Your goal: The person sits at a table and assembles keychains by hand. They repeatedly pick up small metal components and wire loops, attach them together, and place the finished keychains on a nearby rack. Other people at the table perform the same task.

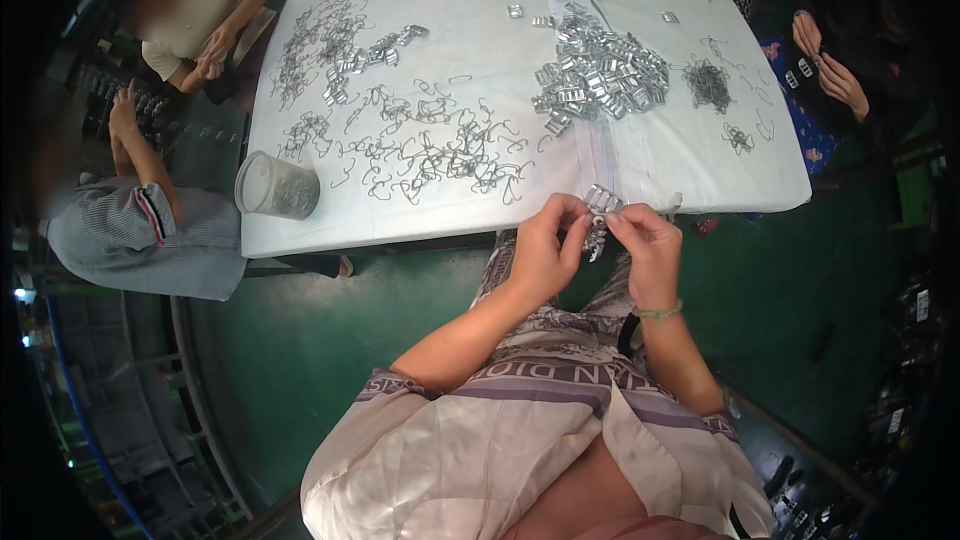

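Just off the table's front edge, my left hand (547, 248) and my right hand (650, 252) meet, both closed in a pinch. Between their fingertips are shiny silver metal buckles (601, 198), some showing above the fingers and some below. Whether a wire piece is among them is too small to tell. Beyond the hands, a big heap of similar slotted buckles (600, 70) lies on the white-covered table (480, 225). Thin bent wire hooks (440, 150) are scattered to the left of that heap.
A clear plastic tub (277, 186) with small metal parts stands at the left front corner. More buckles (370, 58) lie among wires at the far left. A dark wire pile (708, 86) sits at right. Two people work at the left; another person's hands (832, 65) show at right.
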### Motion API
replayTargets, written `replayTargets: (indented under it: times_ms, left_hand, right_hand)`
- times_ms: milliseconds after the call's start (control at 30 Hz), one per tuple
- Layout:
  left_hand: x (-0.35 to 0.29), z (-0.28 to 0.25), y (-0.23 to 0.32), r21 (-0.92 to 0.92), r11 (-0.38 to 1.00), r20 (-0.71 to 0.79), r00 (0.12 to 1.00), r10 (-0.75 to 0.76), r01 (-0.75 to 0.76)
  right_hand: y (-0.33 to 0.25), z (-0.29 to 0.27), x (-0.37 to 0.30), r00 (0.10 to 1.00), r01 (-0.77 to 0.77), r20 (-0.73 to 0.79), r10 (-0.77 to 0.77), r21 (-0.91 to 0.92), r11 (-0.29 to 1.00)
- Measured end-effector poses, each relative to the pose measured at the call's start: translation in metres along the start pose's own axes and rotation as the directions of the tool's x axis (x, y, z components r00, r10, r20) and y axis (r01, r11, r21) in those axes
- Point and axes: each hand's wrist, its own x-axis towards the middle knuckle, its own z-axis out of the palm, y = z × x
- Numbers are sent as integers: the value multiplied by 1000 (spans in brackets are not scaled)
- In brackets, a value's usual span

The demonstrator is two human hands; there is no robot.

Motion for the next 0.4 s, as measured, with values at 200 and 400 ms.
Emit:
replayTargets:
  times_ms: [200, 400]
  left_hand:
    - [-3, -1, -2, -69, 995, 79, 995, -68, 74]
    - [12, -22, -7, -206, 967, 451, 892, -41, 148]
  right_hand:
    - [8, -4, -1, 993, 118, 25, -117, -30, 993]
    - [18, -16, -6, 991, 97, 89, -101, 45, 994]
